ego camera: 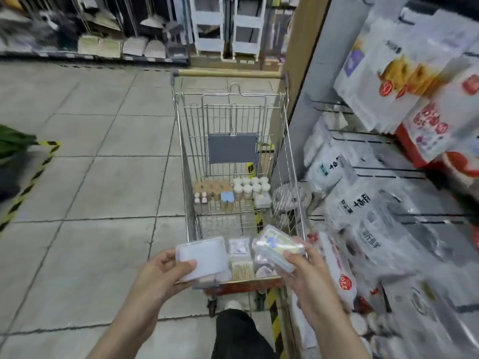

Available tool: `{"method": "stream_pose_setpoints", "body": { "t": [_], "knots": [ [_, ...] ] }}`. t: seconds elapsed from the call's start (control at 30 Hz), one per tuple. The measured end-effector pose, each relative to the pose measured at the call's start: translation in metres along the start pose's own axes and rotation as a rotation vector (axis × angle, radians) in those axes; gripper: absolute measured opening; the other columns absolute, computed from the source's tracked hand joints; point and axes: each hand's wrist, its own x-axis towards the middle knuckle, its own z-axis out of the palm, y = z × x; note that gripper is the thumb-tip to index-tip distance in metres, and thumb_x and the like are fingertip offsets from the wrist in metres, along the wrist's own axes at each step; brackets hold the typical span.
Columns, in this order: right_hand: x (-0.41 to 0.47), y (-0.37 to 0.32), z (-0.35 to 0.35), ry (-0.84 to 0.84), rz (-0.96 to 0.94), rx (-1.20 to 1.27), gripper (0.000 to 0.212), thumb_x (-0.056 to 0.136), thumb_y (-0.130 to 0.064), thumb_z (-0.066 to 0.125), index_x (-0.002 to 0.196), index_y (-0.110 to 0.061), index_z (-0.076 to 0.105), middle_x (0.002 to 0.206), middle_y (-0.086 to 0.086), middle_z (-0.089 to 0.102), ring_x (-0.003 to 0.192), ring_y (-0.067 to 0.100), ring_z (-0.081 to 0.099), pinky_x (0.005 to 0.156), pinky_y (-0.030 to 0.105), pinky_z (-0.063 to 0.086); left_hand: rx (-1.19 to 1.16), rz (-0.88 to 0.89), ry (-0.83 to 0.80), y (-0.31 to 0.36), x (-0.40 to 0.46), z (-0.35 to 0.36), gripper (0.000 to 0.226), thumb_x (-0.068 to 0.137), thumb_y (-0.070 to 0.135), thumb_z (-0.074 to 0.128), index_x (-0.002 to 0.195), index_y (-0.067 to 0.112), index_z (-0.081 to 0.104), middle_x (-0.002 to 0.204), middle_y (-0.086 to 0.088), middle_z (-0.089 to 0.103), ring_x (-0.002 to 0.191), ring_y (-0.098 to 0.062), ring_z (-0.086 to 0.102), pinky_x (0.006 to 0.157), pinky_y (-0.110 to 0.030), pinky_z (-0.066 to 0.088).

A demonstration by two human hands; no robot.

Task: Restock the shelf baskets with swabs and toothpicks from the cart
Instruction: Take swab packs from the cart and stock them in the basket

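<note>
A: Left hand point(166, 268) grips a clear flat box point(203, 257) over the cart's point(293, 161) near-left corner.

B: Right hand point(302, 266) clamps a tilted swab box point(278, 248) at the near-right corner. Jars point(250, 189) sit mid-cart.

A: Risk: the tilted box slips, or its lid pops and swabs spill.

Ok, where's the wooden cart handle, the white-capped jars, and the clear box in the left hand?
Wooden cart handle point(229, 73): head view, middle of the bar.
White-capped jars point(251, 187): head view, cap in the cluster's middle.
Clear plastic box point(204, 255): head view, flat lid; left hand point(166, 270) grips it.
</note>
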Motion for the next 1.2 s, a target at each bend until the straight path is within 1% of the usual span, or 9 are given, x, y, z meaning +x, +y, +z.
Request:
{"method": "stream_pose_setpoints", "body": {
  "t": [0.07, 0.2, 0.33, 0.5, 0.67, 0.87, 0.97, 1.07, 1.2],
  "knots": [
    [0.042, -0.011, 0.007, 0.0, 0.023, -0.026, 0.03, 0.087, 0.004, 0.058, 0.111, -0.014, 0.059, 0.112, 0.014, 0.066, 0.097, 0.03, 0.066, 0.072, 0.031, 0.056, 0.0, -0.023, 0.048, 0.008, 0.036, 0.015, 0.029, 0.075, 0.0, 0.074, 0.101, 0.003, 0.062, 0.096, -0.016, 0.071, 0.075, -0.016, 0.071, 0.06, -0.024, 0.057],
    [0.121, -0.024, 0.014, 0.012, 0.068, -0.078, 0.032, 0.087, 0.003, 0.06, 0.113, -0.015, 0.059, 0.11, 0.014, 0.067, 0.101, 0.034, 0.065, 0.078, 0.036, 0.055, 0.021, -0.05, 0.082, 0.022, 0.097, 0.042, 0.022, 0.085, 0.002, 0.065, 0.106, 0.008, 0.065, 0.103, -0.012, 0.07, 0.091, -0.023, 0.069, 0.077, -0.034, 0.057],
    [0.199, -0.013, 0.02, 0.047, 0.129, -0.124, 0.028, 0.087, 0.001, 0.06, 0.109, -0.016, 0.059, 0.114, 0.016, 0.065, 0.101, 0.033, 0.064, 0.079, 0.036, 0.053, 0.03, -0.093, 0.091, 0.027, 0.154, 0.058, 0.019, 0.086, 0.003, 0.063, 0.104, 0.009, 0.064, 0.099, -0.007, 0.071, 0.087, -0.017, 0.069, 0.068, -0.023, 0.058],
    [0.288, 0.013, 0.028, 0.173, 0.189, -0.158, 0.04, 0.086, 0.003, 0.061, 0.122, -0.012, 0.052, 0.118, 0.015, 0.062, 0.092, 0.026, 0.063, 0.064, 0.031, 0.049, 0.03, -0.165, 0.089, 0.013, 0.221, 0.067, 0.016, 0.086, 0.002, 0.063, 0.097, 0.012, 0.066, 0.097, -0.007, 0.071, 0.093, -0.022, 0.067, 0.068, -0.028, 0.055],
    [0.355, 0.051, 0.022, 0.256, 0.246, -0.102, 0.044, 0.085, 0.005, 0.062, 0.127, 0.0, 0.048, 0.119, 0.018, 0.063, 0.093, 0.024, 0.064, 0.063, 0.025, 0.053, 0.015, -0.272, 0.083, -0.02, 0.277, 0.072, 0.021, 0.086, 0.005, 0.064, 0.107, 0.01, 0.063, 0.106, -0.01, 0.067, 0.095, -0.021, 0.066, 0.068, -0.025, 0.057],
    [0.423, 0.089, 0.019, 0.376, 0.265, -0.046, 0.036, 0.084, 0.001, 0.066, 0.118, 0.002, 0.058, 0.114, 0.015, 0.065, 0.085, 0.02, 0.065, 0.058, 0.019, 0.054, -0.014, -0.384, 0.087, -0.054, 0.327, 0.077, 0.027, 0.085, 0.007, 0.065, 0.112, 0.005, 0.06, 0.104, -0.016, 0.068, 0.084, -0.027, 0.071, 0.068, -0.026, 0.059],
    [0.462, 0.099, 0.021, 0.426, 0.246, -0.103, 0.03, 0.087, -0.006, 0.065, 0.117, -0.004, 0.059, 0.11, 0.013, 0.067, 0.085, 0.02, 0.066, 0.067, 0.025, 0.054, 0.024, -0.376, 0.092, -0.067, 0.354, 0.087, 0.027, 0.088, 0.014, 0.064, 0.113, 0.011, 0.057, 0.102, -0.016, 0.068, 0.071, -0.032, 0.072, 0.056, -0.029, 0.059],
    [0.497, 0.105, 0.021, 0.433, 0.217, -0.198, 0.031, 0.09, -0.015, 0.064, 0.12, -0.008, 0.059, 0.108, 0.011, 0.068, 0.083, 0.021, 0.066, 0.058, 0.023, 0.055, 0.097, -0.317, 0.07, -0.08, 0.38, 0.098, 0.035, 0.089, 0.016, 0.062, 0.122, 0.015, 0.051, 0.106, -0.014, 0.066, 0.055, -0.028, 0.068, 0.048, -0.028, 0.054],
    [0.53, 0.109, 0.02, 0.438, 0.192, -0.26, 0.034, 0.095, -0.017, 0.057, 0.127, -0.007, 0.054, 0.104, 0.01, 0.064, 0.079, 0.022, 0.063, 0.064, 0.029, 0.054, 0.047, -0.288, -0.037, -0.095, 0.411, 0.112, 0.031, 0.089, 0.004, 0.061, 0.118, 0.014, 0.057, 0.111, -0.014, 0.065, 0.079, -0.029, 0.072, 0.064, -0.027, 0.059]
  ]
}}
